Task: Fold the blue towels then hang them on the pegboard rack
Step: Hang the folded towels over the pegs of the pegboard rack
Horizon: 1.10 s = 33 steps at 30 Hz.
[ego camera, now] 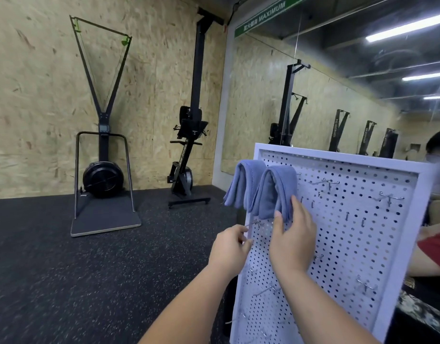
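Note:
Two folded blue towels hang side by side over pegs at the top left of the white pegboard rack (350, 219). The left towel (243, 182) hangs free. My right hand (292, 238) pinches the lower right end of the right towel (273, 192) between thumb and fingers. Just below the towels, my left hand (230, 247) has its fingers curled at the rack's left edge, by a metal hook (255, 223); whether it grips the hook or the frame is unclear.
Several bare metal hooks (389, 197) stick out across the pegboard. A ski trainer (103, 170) and a rowing machine (186, 157) stand on the dark rubber floor to the left. A wall mirror is behind the rack, and a person in red (435, 247) is at the right.

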Available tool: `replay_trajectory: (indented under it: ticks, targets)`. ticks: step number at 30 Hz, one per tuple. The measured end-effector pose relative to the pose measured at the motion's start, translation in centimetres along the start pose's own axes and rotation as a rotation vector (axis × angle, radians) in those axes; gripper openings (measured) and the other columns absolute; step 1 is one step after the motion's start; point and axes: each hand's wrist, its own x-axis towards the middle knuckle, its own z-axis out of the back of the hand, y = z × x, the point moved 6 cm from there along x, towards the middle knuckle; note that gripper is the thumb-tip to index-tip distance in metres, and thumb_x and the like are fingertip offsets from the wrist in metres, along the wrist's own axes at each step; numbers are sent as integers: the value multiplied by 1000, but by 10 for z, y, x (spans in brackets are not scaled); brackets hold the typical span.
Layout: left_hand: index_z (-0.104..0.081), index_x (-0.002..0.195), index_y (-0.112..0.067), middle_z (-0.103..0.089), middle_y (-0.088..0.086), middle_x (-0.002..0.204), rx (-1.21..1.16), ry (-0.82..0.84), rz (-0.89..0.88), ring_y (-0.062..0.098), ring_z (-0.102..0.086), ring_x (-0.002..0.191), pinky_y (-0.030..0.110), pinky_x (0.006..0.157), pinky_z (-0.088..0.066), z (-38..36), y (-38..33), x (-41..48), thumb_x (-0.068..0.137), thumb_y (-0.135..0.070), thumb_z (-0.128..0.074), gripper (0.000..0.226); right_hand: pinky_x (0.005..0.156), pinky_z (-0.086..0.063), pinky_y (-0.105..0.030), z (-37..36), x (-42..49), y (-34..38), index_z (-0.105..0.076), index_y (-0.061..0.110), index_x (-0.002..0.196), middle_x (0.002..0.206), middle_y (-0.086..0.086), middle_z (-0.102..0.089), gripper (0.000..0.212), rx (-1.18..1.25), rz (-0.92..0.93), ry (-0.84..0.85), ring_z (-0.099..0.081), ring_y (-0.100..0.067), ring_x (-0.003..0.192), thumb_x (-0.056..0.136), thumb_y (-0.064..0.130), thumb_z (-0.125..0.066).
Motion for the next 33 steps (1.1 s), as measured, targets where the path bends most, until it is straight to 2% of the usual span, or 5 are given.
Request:
replay_trajectory:
  ticks: [6, 12, 25, 29, 33]
  targets:
    - [-65, 132, -33, -66, -18, 106, 18, 25, 155, 3, -65, 94, 31, 89, -58, 13, 71, -78, 98, -39, -71, 35, 116, -42, -53, 0, -62, -10, -49, 22, 155, 160, -2, -45, 54, 1, -10, 47, -41, -27, 145, 103, 25, -63]
    - [-62, 134, -32, -63, -16, 106, 97, 72, 331, 7, -64, 92, 36, 88, -57, 29, 159, -166, 99, -41, -69, 37, 122, -35, -52, -13, -124, -1, -49, 22, 153, 162, 0, -41, 51, -117, 276, 204, -37, -27, 150, 103, 26, -59]
    - [-58, 140, -25, -64, -1, 131, 268, 223, 670, 22, -64, 112, 36, 94, -52, 39, 305, -293, 101, -37, -66, 42, 114, -46, -43, -118, -289, -77, -42, 29, 158, 159, 5, -45, 56, -214, 68, 864, -41, -20, 144, 105, 41, -57]
    - [-54, 143, -26, -63, -2, 125, 285, 264, 740, 20, -64, 102, 34, 83, -52, 33, 335, -308, 101, -36, -65, 44, 112, -47, -46, -152, -337, -111, -40, 29, 159, 161, 4, -43, 58, -278, 17, 1047, -42, -22, 143, 105, 43, -57]
    - [-52, 145, -29, -59, -2, 138, 286, 272, 823, 19, -65, 105, 36, 89, -54, 23, 368, -323, 101, -37, -64, 46, 104, -52, -44, -188, -379, -142, -43, 30, 157, 159, 4, -45, 58, -293, -41, 1174, -47, -22, 138, 104, 40, -61]
